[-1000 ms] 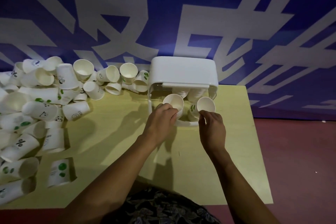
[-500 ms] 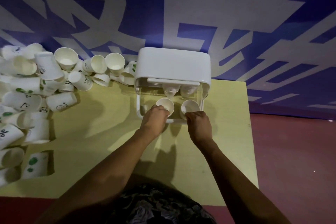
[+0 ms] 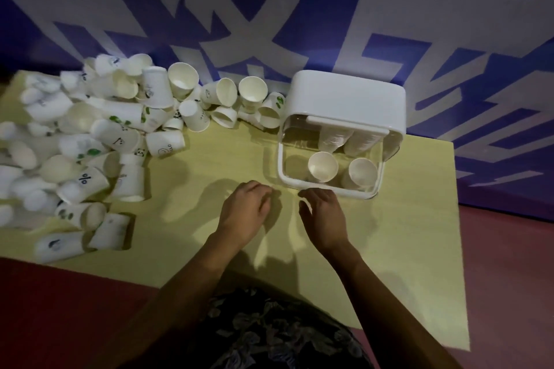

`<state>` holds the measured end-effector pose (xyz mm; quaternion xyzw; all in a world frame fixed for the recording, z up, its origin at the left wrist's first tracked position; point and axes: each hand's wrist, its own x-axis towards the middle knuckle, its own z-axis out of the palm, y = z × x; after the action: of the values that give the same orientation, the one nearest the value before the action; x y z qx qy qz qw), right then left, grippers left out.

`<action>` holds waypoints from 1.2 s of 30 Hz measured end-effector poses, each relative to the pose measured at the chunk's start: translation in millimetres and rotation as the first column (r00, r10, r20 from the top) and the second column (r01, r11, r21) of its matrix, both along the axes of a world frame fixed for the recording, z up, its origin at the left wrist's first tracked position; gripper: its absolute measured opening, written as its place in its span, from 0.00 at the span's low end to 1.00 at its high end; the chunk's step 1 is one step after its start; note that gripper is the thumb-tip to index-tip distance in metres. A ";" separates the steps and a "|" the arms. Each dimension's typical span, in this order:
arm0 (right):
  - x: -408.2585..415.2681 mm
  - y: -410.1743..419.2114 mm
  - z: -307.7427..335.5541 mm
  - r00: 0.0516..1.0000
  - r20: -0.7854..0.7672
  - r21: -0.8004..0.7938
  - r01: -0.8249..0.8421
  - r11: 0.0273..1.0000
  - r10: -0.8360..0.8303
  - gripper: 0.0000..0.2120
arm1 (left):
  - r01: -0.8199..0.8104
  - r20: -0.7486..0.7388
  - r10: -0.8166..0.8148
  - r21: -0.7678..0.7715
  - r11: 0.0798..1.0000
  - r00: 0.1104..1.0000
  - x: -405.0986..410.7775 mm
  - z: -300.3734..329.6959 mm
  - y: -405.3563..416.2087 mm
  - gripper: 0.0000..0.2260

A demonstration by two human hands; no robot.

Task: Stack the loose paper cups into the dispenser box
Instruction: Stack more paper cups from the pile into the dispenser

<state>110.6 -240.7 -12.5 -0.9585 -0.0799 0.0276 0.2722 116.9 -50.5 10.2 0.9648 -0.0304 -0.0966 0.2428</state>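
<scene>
Both grips empty, fingers loosely curled: left hand [image 3: 244, 213] and right hand [image 3: 322, 216] over the desk [image 3: 419, 234], just before the box [image 3: 341, 135]. Loose cups [image 3: 99, 141] heaped far left, mostly on their sides; nearer the left hand, probably next.

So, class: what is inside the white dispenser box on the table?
Inside the dispenser box, two cup stacks show through the open front: the left stack and the right stack. The white lid covers their far ends, so the count stays unknown.
</scene>
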 end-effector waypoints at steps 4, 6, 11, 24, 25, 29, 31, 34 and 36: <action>-20.4 58.2 -1.3 0.997 -0.022 0.016 -0.078 0.997 0.078 0.11 | -0.052 -0.045 0.055 0.059 0.997 0.997 -28.2 -0.7 57.0 0.13; -30.6 93.1 -2.8 0.993 -0.047 0.014 -0.111 0.994 0.111 0.11 | -0.076 -0.049 0.081 0.090 0.993 0.996 -43.0 -0.1 92.1 0.13; -57.7 185.5 -12.0 0.983 -0.122 0.004 -0.135 0.991 0.135 0.11 | -0.135 -0.044 0.143 0.148 0.980 0.989 -79.9 -1.2 190.0 0.12; -114.7 391.7 -35.0 0.603 -0.797 0.315 0.403 0.860 0.009 0.07 | -0.482 -0.043 0.521 0.320 0.816 0.853 -161.3 -36.0 402.8 0.17; -115.5 403.1 -36.2 0.430 -0.901 0.340 0.612 0.714 0.060 0.08 | -0.482 -0.068 0.529 0.328 0.813 0.846 -162.4 -39.6 409.1 0.18; -117.8 429.3 -52.5 0.139 -0.977 0.189 0.910 0.369 0.159 0.19 | -0.498 -0.151 0.552 0.284 0.819 0.820 -157.2 -48.8 421.4 0.18; -115.0 438.5 -60.2 0.083 -0.972 0.140 0.956 0.259 0.219 0.22 | -0.518 -0.165 0.554 0.216 0.828 0.816 -151.7 -51.7 424.2 0.17; -104.4 449.0 -65.9 0.034 -0.978 0.057 0.993 0.105 0.208 0.16 | -0.549 -0.169 0.555 0.084 0.832 0.815 -146.4 -57.9 427.8 0.13; -97.2 450.3 -67.2 0.021 -0.986 0.025 0.999 0.023 0.167 0.08 | -0.583 -0.181 0.573 -0.007 0.812 0.799 -144.5 -59.3 429.0 0.12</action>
<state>13.4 209.6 -79.6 -0.3228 0.5207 0.3666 0.7002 -27.6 378.5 -49.2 0.9081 0.2831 -0.0990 0.2921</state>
